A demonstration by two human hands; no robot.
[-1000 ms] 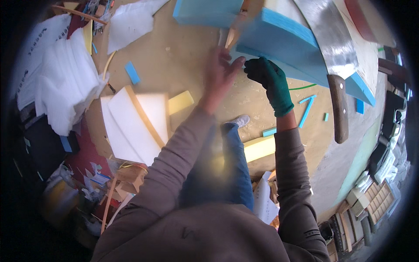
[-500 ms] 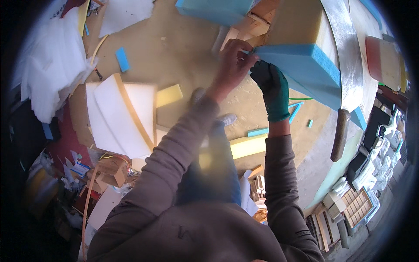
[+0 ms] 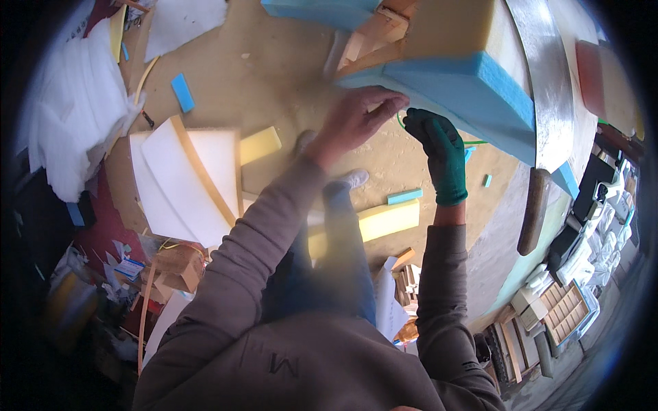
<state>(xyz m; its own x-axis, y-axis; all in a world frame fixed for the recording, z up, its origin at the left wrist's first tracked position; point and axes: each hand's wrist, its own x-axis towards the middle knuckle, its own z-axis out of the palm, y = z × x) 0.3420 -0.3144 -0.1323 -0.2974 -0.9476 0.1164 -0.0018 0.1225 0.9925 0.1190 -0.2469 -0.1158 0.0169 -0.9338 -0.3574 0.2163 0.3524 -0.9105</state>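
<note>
My bare left hand [image 3: 358, 125] is closed in a pinch just under the lower edge of a blue foam layer [image 3: 452, 85]. Whatever its fingertips hold, if anything, is too small to make out. Close by on the right, my right hand [image 3: 440, 154] wears a green and black glove, its fingers pressed together. Its fingertips nearly meet the left ones, and what lies in them is hidden. The blue foam sits against a yellow foam block [image 3: 449, 31] and a wooden frame [image 3: 377, 38]. A broad blade with a wooden handle [image 3: 534, 212] lies along the block's right side.
White padding [image 3: 75, 103] is heaped at the far left. A white panel with a tan strip [image 3: 185, 181] lies below it. Yellow foam strips [image 3: 387, 222] and blue offcuts [image 3: 183, 93] are scattered on the floor. At right stand slatted wooden pieces [image 3: 563, 312] and pale bags [image 3: 582, 257].
Both hands have dropped away from the blue foam's edge toward me. The right glove has turned more upright and moved slightly right. The view has shifted a little.
</note>
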